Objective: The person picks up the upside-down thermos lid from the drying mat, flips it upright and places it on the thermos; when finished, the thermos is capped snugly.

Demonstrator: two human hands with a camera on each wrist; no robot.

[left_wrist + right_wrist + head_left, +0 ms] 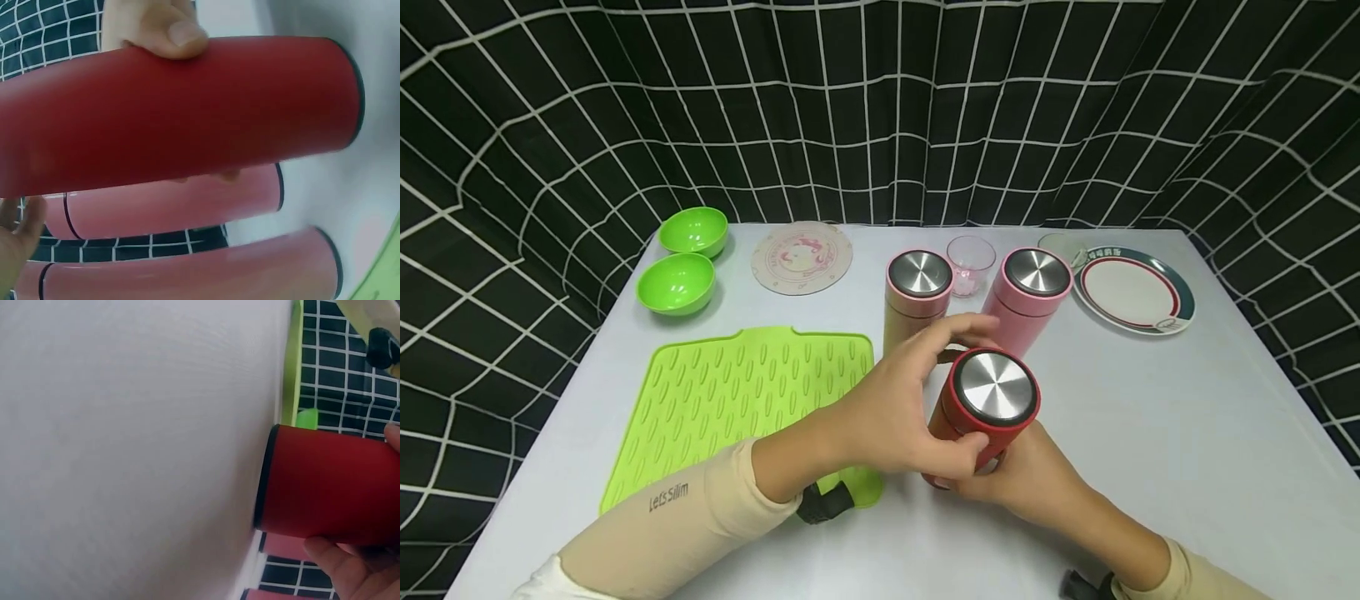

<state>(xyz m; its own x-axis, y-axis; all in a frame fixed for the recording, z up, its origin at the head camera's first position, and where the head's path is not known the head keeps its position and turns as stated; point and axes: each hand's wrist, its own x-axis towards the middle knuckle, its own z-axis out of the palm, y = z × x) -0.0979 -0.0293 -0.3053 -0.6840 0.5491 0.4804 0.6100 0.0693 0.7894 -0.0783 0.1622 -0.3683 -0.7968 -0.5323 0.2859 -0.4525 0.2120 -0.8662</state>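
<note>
A red thermos [976, 421] with a brushed-metal lid top [997, 386] stands nearly upright between my two hands, its dark-rimmed base low over the white table. My right hand [1037, 479] grips its body from the right; in the left wrist view the thumb [184, 34] presses along its side. From the left, my left hand [898, 400] curls round the upper part near the lid, thumb in front and fingers behind. Just beyond are a pale pink thermos [917, 304] and a brighter pink thermos [1026, 304], both upright.
A green ridged mat [752, 383] lies left, partly under my left arm. Two green bowls [676, 284] and a round pink-patterned mat [802, 257] sit at the back left. A clear pinkish glass [970, 265] stands behind the thermoses, and a rimmed plate [1131, 292] at the back right.
</note>
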